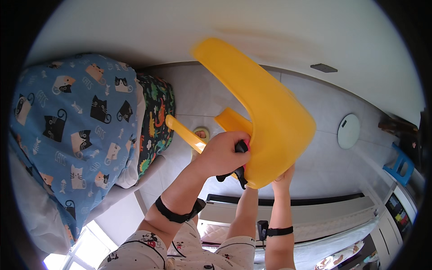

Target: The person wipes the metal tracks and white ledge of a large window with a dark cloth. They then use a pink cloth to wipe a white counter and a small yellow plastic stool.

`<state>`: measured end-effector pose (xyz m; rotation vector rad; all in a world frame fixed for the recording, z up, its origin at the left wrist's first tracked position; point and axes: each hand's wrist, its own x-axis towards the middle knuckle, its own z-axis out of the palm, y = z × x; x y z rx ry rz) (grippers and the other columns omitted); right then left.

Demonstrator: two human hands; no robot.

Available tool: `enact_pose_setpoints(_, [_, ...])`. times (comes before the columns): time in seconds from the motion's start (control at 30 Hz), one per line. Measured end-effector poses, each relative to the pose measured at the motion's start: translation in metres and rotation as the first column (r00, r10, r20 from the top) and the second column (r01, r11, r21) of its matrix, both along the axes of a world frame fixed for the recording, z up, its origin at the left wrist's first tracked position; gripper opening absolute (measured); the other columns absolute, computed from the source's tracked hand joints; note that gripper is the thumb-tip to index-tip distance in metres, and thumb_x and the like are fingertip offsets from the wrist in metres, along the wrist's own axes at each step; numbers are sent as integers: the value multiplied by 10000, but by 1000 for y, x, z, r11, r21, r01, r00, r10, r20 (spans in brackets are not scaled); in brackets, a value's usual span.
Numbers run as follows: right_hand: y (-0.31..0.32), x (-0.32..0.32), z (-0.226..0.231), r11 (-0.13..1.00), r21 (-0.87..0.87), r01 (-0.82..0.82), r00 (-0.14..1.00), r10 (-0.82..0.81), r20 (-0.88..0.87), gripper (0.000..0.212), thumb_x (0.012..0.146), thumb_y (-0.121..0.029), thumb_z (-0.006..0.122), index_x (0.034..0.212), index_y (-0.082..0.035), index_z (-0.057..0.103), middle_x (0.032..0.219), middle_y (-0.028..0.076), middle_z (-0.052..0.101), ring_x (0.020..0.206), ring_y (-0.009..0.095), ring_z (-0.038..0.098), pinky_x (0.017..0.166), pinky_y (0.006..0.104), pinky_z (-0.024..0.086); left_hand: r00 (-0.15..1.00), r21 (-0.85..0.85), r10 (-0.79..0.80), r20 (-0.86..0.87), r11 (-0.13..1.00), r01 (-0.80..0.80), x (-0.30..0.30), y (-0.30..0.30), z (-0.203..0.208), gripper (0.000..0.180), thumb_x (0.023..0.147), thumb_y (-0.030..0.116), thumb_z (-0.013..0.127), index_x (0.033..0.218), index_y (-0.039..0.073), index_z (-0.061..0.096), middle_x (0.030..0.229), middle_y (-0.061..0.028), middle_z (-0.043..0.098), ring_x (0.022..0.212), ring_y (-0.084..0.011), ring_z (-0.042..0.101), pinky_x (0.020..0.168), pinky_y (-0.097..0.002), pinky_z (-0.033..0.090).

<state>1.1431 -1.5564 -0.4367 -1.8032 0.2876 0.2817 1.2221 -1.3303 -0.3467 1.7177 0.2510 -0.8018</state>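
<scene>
A large, curved yellow plastic piece, shaped like a child's seat (274, 121), is held up tilted in front of me. Two yellow arms stick out from its left side. My left hand (225, 153) is closed at its near left edge, beside black and pink fittings (238, 173) that look like clips; the fingertips are partly hidden. Under the near right edge, my right hand (283, 177) grips the seat from below, its fingers mostly covered by the plastic. The seat's top end is slightly blurred.
Blue cat-print bedding (85, 117) is heaped at the left beside dark dinosaur-print fabric (155, 121). A round white scale (348, 131) lies on the grey tiled floor (310, 175) at right, near a blue plastic stool (399, 165). A pale wall (135, 27) runs across the far side.
</scene>
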Motion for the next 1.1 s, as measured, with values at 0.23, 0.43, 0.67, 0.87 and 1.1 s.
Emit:
enact_pose_setpoints(0.23, [-2,-18,32,979,-22,204,976,-202,83,606,865,-574,535,1012,14,554,995,97,569,901,193,518,807,334,426,911,124,162,379,967,-224,-8,-36,-9,424,706,87,622,1117,7,559,976,-160,626,806,-278,616,713,-339,495])
enact_pose_setpoints(0.43, [-24,-61,22,931,-90,355,911,-366,-192,528,941,-467,453,1124,23,527,1077,113,571,985,221,560,847,347,468,698,179,-200,688,978,103,-66,-88,1,595,731,164,665,1291,72,488,1285,-155,509,1005,-315,575,810,-395,477])
enact_pose_setpoints(0.67, [-24,-67,63,640,178,747,640,-623,-449,491,951,-443,459,1240,-46,478,1157,86,566,996,202,590,821,318,515,961,305,55,271,942,-139,-27,-2,-33,323,840,135,639,1152,55,613,991,-104,625,878,-202,620,779,-307,505])
enact_pose_setpoints(0.87, [-38,-92,49,608,368,703,704,-527,-476,436,958,-461,423,1139,-86,552,1134,54,591,1004,184,570,817,319,476,823,280,-33,567,947,-155,-38,-18,-48,558,670,-109,572,1161,147,642,1082,-127,546,999,-295,545,877,-342,462])
enact_pose_setpoints(1.1, [-26,-53,64,405,494,769,638,-527,-562,485,970,-460,384,1239,-71,487,1201,82,566,1047,237,574,909,379,472,825,-175,-71,560,964,201,-84,-88,-16,310,817,188,675,1117,111,644,1078,-102,582,1002,-280,567,852,-355,469])
